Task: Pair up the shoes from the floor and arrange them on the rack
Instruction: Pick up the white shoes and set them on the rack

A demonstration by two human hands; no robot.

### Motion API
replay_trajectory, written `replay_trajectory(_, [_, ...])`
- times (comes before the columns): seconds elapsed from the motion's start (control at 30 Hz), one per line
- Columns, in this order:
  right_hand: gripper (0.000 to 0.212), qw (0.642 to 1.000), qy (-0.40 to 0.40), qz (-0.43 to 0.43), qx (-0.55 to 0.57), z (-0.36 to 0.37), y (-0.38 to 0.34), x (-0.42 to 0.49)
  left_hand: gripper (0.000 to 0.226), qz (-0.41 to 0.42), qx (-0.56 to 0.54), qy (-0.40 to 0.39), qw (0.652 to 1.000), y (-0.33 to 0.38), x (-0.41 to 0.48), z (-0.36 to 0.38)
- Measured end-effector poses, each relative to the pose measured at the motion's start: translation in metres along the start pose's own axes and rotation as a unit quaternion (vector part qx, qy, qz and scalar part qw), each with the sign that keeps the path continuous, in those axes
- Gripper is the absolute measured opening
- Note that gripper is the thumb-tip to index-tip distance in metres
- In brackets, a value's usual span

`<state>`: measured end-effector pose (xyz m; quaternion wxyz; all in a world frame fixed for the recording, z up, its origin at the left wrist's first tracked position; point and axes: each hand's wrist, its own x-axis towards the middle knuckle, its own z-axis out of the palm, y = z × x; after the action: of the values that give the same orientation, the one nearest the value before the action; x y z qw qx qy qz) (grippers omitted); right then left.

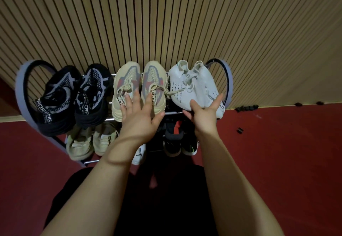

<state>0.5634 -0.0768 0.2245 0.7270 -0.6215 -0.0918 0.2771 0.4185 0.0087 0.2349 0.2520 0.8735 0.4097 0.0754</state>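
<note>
The shoe rack [20,91] stands against the slatted wall, seen from above. Its top shelf carries a black pair [72,95] on the left, a beige pair [140,84] with red and grey patches in the middle, and a white knit pair [192,84] on the right. My left hand [140,117] lies with spread straight fingers on the heels of the beige pair. My right hand [203,113] holds the heels of the white pair, thumb and fingers on either side of them.
The lower shelf holds a pale green pair [88,141], a white shoe [138,155] partly behind my left wrist, and a dark pair [180,141] with red and green accents. Small black pieces [246,108] lie on the red floor by the wall at right.
</note>
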Motion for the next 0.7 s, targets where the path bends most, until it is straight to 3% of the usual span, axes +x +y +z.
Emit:
replay_trajectory(0.2, [0.084,0.998,0.005,-0.066,0.014,-0.029,-0.025,0.006,0.081,0.017,0.028,-0.006,0.999,0.002,0.009,-0.008])
replay_trajectory(0.33, [0.073,0.995,-0.003,-0.091,0.036,-0.044,-0.041,0.014,0.101,0.093,0.124,0.003,0.988,0.019,0.031,-0.035])
replay_trajectory(0.5, [0.059,0.995,-0.05,-0.077,0.044,-0.058,-0.053,0.029,0.121,0.23,0.297,0.035,0.926,0.048,0.073,-0.084])
replay_trajectory(0.7, [0.048,0.989,-0.131,-0.047,0.038,-0.065,-0.066,0.038,0.118,0.363,0.368,-0.06,0.854,0.054,0.096,-0.11])
